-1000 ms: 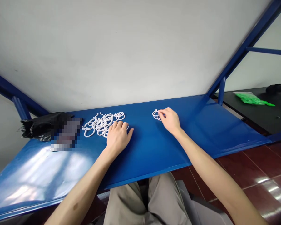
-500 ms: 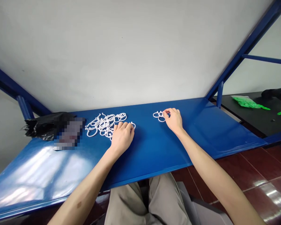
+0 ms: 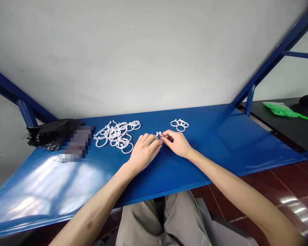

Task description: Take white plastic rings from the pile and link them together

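Between my hands, just above the blue table (image 3: 210,133), is a white open-ended curtain ring (image 3: 157,133). Its two knobbed ends point up, and fingers cover most of the loop. My left hand (image 3: 145,150) pinches its left side. The fingertips of my right hand (image 3: 178,141) are closed on its right side. Left of my hands lies a loose pile of similar white rings (image 3: 114,134), several of them overlapping. Beyond my right hand, a small overlapping group of rings (image 3: 180,128) lies flat on the table.
A crumpled black plastic bag (image 3: 50,133) and a blurred-out flat item (image 3: 77,141) lie at the table's left. Behind rises a pale wall (image 3: 143,61), with blue frame bars (image 3: 261,73) at both sides. A bag of green pieces (image 3: 284,111) rests on a black surface at right.
My right hand has left the small ring group and come down-left to meet my left hand. My left hand has moved right from the pile with a ring, now held by both hands.
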The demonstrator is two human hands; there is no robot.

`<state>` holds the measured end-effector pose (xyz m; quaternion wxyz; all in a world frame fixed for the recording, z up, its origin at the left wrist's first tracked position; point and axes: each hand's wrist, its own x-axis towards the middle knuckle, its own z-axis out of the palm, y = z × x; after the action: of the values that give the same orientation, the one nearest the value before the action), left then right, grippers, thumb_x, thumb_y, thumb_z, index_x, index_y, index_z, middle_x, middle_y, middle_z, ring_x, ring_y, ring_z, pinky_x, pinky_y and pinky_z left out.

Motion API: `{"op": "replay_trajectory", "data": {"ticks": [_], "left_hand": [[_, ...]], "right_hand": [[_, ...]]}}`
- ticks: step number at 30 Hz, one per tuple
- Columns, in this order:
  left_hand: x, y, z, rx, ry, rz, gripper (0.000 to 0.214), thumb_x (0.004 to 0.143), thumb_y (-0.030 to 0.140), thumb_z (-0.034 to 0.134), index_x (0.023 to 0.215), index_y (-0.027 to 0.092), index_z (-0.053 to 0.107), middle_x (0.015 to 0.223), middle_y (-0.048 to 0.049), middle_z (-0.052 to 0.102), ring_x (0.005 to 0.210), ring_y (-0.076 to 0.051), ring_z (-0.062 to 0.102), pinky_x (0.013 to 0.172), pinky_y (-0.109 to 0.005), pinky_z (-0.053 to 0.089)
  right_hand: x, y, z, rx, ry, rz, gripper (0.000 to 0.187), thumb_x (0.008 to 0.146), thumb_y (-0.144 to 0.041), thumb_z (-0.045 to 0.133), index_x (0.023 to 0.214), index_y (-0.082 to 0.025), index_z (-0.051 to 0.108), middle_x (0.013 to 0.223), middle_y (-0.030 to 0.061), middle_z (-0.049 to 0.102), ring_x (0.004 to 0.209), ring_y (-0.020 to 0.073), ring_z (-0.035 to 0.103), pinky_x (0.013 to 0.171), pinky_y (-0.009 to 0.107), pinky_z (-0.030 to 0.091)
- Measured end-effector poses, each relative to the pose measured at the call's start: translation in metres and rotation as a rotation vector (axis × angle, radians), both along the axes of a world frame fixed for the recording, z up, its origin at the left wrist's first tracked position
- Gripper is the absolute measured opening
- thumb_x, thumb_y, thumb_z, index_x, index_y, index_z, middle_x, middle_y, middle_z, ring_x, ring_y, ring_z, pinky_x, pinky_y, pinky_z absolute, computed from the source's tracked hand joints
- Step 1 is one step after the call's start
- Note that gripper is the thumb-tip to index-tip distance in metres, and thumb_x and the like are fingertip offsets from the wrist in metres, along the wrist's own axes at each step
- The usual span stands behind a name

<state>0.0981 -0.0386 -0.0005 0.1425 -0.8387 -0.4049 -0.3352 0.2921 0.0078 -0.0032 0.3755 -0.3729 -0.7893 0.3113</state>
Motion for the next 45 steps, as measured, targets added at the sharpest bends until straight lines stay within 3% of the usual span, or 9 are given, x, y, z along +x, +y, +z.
{"op": "replay_trajectory", "data": {"ticks": [3, 6, 14, 18, 25, 32, 38, 42, 45], "left_hand": [[0.001, 0.0, -0.001, -0.079, -0.19, 0.095, 0.016, 0.096, 0.027, 0.06, 0.109, 0.02, 0.058, 0.107, -0.0081, 0.068, 0.092, -0.02, 0.064, 0.08, -0.033, 0.048], [-0.001, 0.001, -0.001, -0.249, -0.27, 0.165, 0.019, 0.096, 0.027, 0.059, 0.114, 0.022, 0.055, 0.096, -0.0031, 0.072, 0.084, -0.019, 0.067, 0.08, -0.034, 0.048], [0.001, 0.0, -0.008, -0.518, -0.406, 0.107, 0.011, 0.101, 0.024, 0.046, 0.108, 0.024, 0.054, 0.096, -0.0009, 0.076, 0.087, -0.019, 0.07, 0.081, -0.033, 0.051], [0.002, -0.003, -0.01, -0.525, -0.377, 0.127, 0.013, 0.101, 0.021, 0.041, 0.106, 0.024, 0.054, 0.095, -0.0014, 0.075, 0.088, -0.019, 0.069, 0.08, -0.033, 0.051], [0.001, -0.006, -0.016, -0.355, -0.161, 0.101, 0.018, 0.099, 0.014, 0.039, 0.097, 0.023, 0.055, 0.09, -0.003, 0.073, 0.08, -0.019, 0.065, 0.077, -0.034, 0.048], [-0.01, 0.012, -0.006, -0.301, -0.019, 0.174, 0.022, 0.101, 0.034, 0.047, 0.111, 0.021, 0.062, 0.105, -0.0078, 0.073, 0.097, -0.024, 0.063, 0.086, -0.039, 0.048], [-0.044, 0.041, -0.013, -0.212, 0.057, 0.48, 0.049, 0.1, 0.038, 0.042, 0.142, 0.015, 0.05, 0.148, -0.0183, 0.053, 0.135, -0.04, 0.045, 0.105, -0.057, 0.039], [-0.058, 0.048, -0.017, -0.253, 0.112, 0.533, 0.048, 0.098, 0.031, 0.041, 0.141, 0.012, 0.051, 0.134, -0.0211, 0.063, 0.127, -0.042, 0.051, 0.099, -0.057, 0.04], [-0.062, 0.047, -0.012, -0.237, 0.149, 0.538, 0.04, 0.097, 0.03, 0.041, 0.127, 0.016, 0.062, 0.117, -0.0195, 0.069, 0.113, -0.039, 0.056, 0.092, -0.054, 0.042]], "right_hand": [[0.0, 0.0, -0.001, 0.039, -0.003, -0.014, 0.013, 0.097, -0.03, 0.059, 0.098, -0.021, 0.068, 0.083, 0.0004, 0.073, 0.07, 0.0139, 0.067, 0.067, 0.025, 0.052], [0.0, -0.002, 0.001, 0.11, -0.016, -0.023, 0.01, 0.097, -0.027, 0.061, 0.099, -0.02, 0.069, 0.085, 0.0012, 0.072, 0.071, 0.014, 0.066, 0.067, 0.026, 0.052], [-0.006, -0.009, -0.007, 0.471, -0.165, -0.016, 0.016, 0.101, -0.02, 0.054, 0.103, -0.017, 0.069, 0.088, 0.0066, 0.071, 0.083, 0.0202, 0.065, 0.075, 0.032, 0.054], [-0.006, -0.01, -0.009, 0.59, -0.242, 0.032, 0.02, 0.103, -0.019, 0.048, 0.103, -0.016, 0.068, 0.088, 0.008, 0.07, 0.08, 0.0206, 0.062, 0.074, 0.034, 0.053], [-0.002, -0.011, -0.014, 0.685, -0.45, 0.086, 0.032, 0.106, -0.018, 0.037, 0.095, -0.017, 0.068, 0.081, 0.0073, 0.064, 0.075, 0.0209, 0.055, 0.068, 0.034, 0.049], [-0.006, -0.002, -0.01, 0.615, -0.449, -0.022, 0.029, 0.105, -0.023, 0.043, 0.106, -0.018, 0.071, 0.09, 0.0088, 0.068, 0.084, 0.0214, 0.06, 0.076, 0.034, 0.052], [0.017, 0.029, 0.0, 0.454, -0.345, -0.339, 0.026, 0.102, -0.022, 0.049, 0.11, -0.019, 0.073, 0.1, 0.0104, 0.066, 0.095, 0.0248, 0.062, 0.083, 0.039, 0.054], [0.041, 0.05, -0.003, 0.336, -0.361, -0.505, 0.023, 0.099, -0.022, 0.053, 0.102, -0.019, 0.076, 0.096, 0.0098, 0.063, 0.09, 0.0245, 0.062, 0.081, 0.039, 0.054], [0.049, 0.057, -0.006, 0.262, -0.365, -0.53, 0.024, 0.097, -0.02, 0.054, 0.111, -0.019, 0.073, 0.095, 0.0086, 0.064, 0.086, 0.0233, 0.062, 0.081, 0.039, 0.053]]}}
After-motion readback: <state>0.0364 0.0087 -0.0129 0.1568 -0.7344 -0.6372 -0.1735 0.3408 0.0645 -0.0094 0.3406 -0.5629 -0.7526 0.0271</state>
